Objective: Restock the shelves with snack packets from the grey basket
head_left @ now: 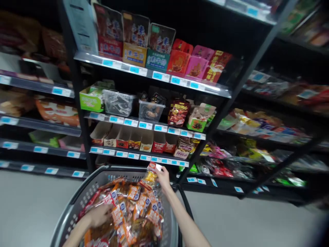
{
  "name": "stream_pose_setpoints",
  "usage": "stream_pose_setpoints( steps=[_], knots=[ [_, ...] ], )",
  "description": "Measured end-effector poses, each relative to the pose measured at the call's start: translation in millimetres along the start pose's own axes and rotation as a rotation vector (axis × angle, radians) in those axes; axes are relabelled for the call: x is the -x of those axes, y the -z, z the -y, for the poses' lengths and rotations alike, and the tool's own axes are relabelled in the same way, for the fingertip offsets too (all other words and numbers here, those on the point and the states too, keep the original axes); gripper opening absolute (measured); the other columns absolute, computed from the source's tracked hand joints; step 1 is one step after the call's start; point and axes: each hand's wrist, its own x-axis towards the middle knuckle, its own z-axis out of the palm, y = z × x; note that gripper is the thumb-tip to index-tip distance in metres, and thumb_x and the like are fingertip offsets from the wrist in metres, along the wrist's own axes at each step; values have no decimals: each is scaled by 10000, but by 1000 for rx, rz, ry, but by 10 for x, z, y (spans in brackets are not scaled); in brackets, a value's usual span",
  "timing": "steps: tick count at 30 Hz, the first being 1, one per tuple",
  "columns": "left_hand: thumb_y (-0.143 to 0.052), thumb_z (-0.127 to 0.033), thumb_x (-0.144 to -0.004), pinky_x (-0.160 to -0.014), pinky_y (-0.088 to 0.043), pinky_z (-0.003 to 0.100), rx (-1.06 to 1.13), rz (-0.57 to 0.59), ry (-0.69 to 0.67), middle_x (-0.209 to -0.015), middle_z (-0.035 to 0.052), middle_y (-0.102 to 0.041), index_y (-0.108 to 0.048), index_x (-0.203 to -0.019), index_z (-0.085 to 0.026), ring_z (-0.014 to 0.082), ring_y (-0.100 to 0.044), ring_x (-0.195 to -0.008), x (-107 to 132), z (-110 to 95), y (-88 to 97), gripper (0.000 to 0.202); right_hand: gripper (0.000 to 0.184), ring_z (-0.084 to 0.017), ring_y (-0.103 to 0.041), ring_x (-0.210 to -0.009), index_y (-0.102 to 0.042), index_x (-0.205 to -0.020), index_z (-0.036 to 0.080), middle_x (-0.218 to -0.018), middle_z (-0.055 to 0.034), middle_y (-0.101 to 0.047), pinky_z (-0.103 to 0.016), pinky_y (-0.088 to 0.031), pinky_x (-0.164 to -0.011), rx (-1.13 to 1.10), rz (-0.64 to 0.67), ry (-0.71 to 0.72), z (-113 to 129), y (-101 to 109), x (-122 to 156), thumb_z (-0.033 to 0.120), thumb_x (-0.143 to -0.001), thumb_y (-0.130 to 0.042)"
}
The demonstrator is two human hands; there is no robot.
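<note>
The right hand [163, 176] has its fingers pinched on one packet [153, 167] above the basket [77, 197] rim, near the shelf [138, 157]. So thin a grip may drop it. The left hand [99, 215] lies on the heap [138, 209]; I cannot tell whether its fingers grip. Pressing could spill packets.

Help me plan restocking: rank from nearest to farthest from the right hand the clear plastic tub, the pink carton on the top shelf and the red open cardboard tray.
1. Red open cardboard tray, on the shelf just above the right hand, which holds a small orange packet.
2. Clear plastic tub, one shelf higher.
3. Pink carton, top shelf, up to the right.
</note>
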Motion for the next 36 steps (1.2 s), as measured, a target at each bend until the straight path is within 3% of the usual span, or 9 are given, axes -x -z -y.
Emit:
stream_pose_setpoints(
  steps=[4, 13, 36],
  knots=[
    [-504, -236, -884, -773, -464, 294, -44, 43, 78, -1038, 95, -781, -692, -1021, -197, 271, -709, -956, 79, -96, 82, 236, 731, -204, -696, -529, -627, -923, 200, -701, -49, -778, -239, -493, -422, 16, 13, -15, -11, 27, 2, 621, -430, -964],
    [-541, -212, -905, -710, -438, 275, -37, 51, 78, -1082, 107, -789, -728, -1101, -185, 250, -698, -914, 107, -78, 115, 271, 718, -223, -733, -593, -651, -955, 190, -743, -59, -795, -249, -531, -457, 69, 21, -30, -54, 49, -2, 573, -444, -979],
    [-522, -260, -956, -785, -486, 292, -66, 70, 79, -1074, 91, -784, -718, -1162, -201, 235, -701, -928, 89, -73, 111, 291, 716, -207, -717, -564, -633, -983, 193, -722, -38, -783, -247, -535, -447, 107, 48, -38, -89, 49, -13, 552, -466, -975]
  ],
)
